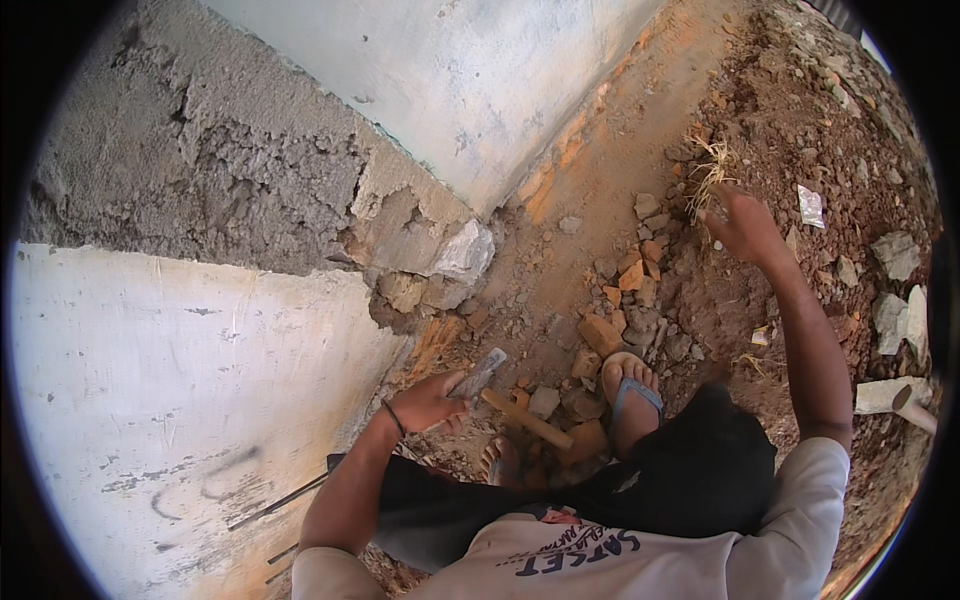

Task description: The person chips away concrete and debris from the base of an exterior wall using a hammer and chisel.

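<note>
My left hand (432, 403), with a dark band at its wrist, is closed round a flat grey chisel (480, 372), whose blunt end points up and to the right. Just right of that hand, a bare wooden handle (530, 418) lies slanting over the rubble by my feet; I cannot make out a head on it. Out to the right my right arm is stretched over the dirt bank. There my right hand (747, 228) has its fingers bent together at a tuft of dry grass (713, 168), apparently gripping its lower stalks.
Ahead on the left, a rough concrete ledge (250, 150) with a broken corner (465, 252) juts from the white wall (190, 350). Broken bricks (632, 275) and stones litter the ground around my sandalled foot (632, 395). A silver wrapper (810, 206) and pale slabs (893, 322) lie at right.
</note>
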The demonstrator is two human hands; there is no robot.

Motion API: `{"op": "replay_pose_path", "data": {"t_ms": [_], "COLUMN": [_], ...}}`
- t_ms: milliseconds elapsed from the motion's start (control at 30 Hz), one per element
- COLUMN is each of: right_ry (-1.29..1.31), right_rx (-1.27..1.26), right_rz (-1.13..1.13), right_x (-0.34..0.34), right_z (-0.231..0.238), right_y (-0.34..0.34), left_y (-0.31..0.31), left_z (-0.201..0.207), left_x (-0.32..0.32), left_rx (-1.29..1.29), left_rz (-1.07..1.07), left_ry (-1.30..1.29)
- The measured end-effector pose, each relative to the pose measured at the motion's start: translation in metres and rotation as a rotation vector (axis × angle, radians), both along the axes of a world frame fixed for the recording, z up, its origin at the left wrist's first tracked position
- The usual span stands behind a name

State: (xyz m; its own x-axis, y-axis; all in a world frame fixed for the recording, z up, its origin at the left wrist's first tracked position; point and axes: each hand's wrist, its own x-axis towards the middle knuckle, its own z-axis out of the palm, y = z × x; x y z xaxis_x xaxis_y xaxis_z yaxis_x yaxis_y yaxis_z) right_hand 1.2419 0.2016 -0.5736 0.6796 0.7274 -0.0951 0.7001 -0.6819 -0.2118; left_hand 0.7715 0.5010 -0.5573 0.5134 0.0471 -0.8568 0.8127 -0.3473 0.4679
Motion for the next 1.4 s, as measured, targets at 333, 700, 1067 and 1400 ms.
{"op": "replay_pose_path", "data": {"t_ms": [333,700,1067,1400], "right_ry": [0.306,0.352,0.23,0.446], "right_rx": [-0.634,-0.022,-0.181,0.198], "right_rz": [0.547,-0.064,0.3,0.162], "right_x": [-0.026,-0.209,-0.256,-0.323], "right_z": [-0.108,-0.291,-0.278,-0.288], "right_y": [0.22,0.259,0.22,0.268], "left_y": [-0.073,-0.11,-0.114,-0.103], "left_z": [0.117,0.183,0.186,0.155], "left_x": [-0.006,-0.01,-0.034,-0.03], "left_rx": [-0.93,-0.657,-0.824,-1.138], "left_rz": [0.679,0.948,0.843,0.629], "left_ry": [-1.043,-1.494,-1.496,-1.629]}}
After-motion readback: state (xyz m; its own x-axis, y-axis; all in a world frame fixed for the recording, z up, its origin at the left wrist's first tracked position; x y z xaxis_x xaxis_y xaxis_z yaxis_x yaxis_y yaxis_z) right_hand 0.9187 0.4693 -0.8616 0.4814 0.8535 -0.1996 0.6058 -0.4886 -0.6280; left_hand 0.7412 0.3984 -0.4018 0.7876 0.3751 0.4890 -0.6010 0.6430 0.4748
